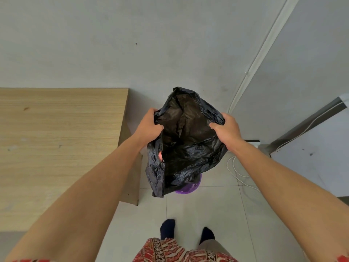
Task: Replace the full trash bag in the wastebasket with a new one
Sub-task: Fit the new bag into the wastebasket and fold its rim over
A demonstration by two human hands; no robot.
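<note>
Trash bag (188, 140): thin, glossy, crinkled black plastic, mouth spread open, held above the round purple wastebasket (188, 188). Left hand (149, 125) and right hand (227, 127) each clench its rim. No legible writing.

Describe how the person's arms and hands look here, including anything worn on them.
Both forearms are bare from wrist to the frame's lower corners. The left hand and right hand wear no gloves, and no rings, watch or bracelet show. Only a sliver of red patterned sleeve shows at the bottom edge, matching the red, cream and black patterned garment below.
</note>
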